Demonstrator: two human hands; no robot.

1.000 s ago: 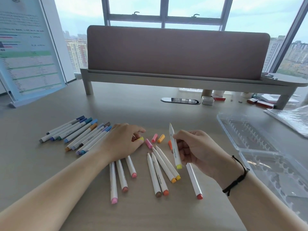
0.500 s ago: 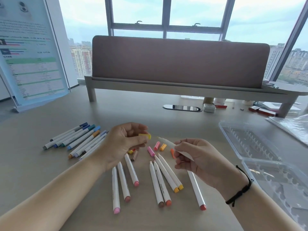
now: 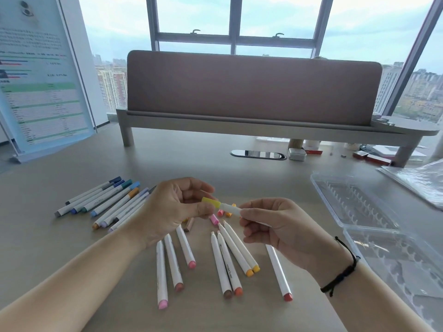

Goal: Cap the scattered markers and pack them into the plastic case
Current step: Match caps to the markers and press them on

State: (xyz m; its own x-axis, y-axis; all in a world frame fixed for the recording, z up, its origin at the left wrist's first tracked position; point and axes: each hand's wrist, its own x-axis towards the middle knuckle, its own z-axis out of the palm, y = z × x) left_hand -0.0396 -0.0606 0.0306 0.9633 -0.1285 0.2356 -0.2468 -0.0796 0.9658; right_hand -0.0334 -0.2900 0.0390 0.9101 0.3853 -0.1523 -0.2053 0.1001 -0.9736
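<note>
Case (image 3: 359,202) clear glossy plastic (ribbed inside); markers (image 3: 225,259) smooth white plastic; table (image 3: 72,255) matt.

Both forearms are bare, no sleeves reaching down to either wrist. The only thing worn is a thin black cord bracelet (image 3: 340,274) just behind the right hand (image 3: 282,232), knotted, with short loose ends hanging. The left hand (image 3: 172,209) carries nothing.
</note>
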